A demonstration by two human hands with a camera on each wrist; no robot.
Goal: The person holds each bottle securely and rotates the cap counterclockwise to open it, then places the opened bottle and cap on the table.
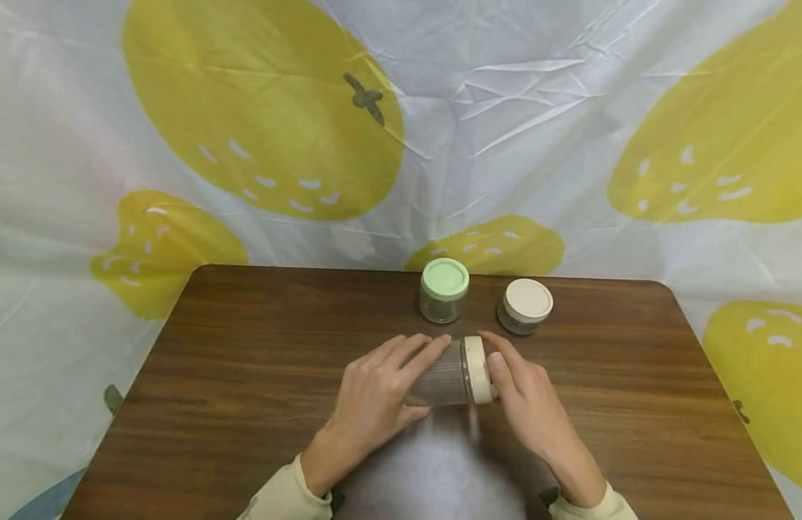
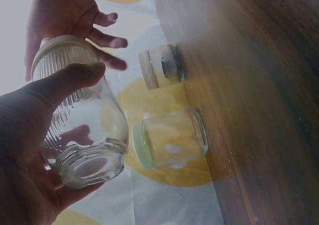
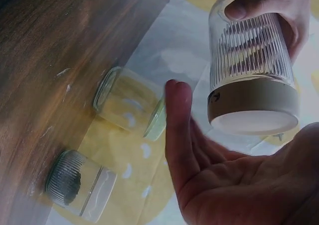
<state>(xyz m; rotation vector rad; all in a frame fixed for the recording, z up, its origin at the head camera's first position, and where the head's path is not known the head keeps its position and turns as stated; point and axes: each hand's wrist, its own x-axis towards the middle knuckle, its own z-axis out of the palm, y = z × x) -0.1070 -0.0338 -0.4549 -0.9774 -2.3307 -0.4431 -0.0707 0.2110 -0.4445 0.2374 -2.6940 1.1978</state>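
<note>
My left hand point(image 1: 379, 393) grips a clear ribbed glass jar point(image 1: 445, 379), tipped on its side over the table, with its thumb and fingers around the body. The jar's cream lid point(image 1: 479, 370) points to the right. In the left wrist view the glass jar point(image 2: 107, 117) looks see-through, with its thick base toward that camera. My right hand point(image 1: 537, 404) is at the lid end, its fingers extended and loosely bent. From the right wrist, a gap shows between that hand's palm and the lid point(image 3: 253, 103).
A glass jar with a pale green lid point(image 1: 443, 290) stands upright behind the hands. To its right is a shorter jar with an off-white lid point(image 1: 527, 307) and something dark inside. The brown wooden table point(image 1: 245, 375) meets a fruit-patterned cloth point(image 1: 459, 166) at the back.
</note>
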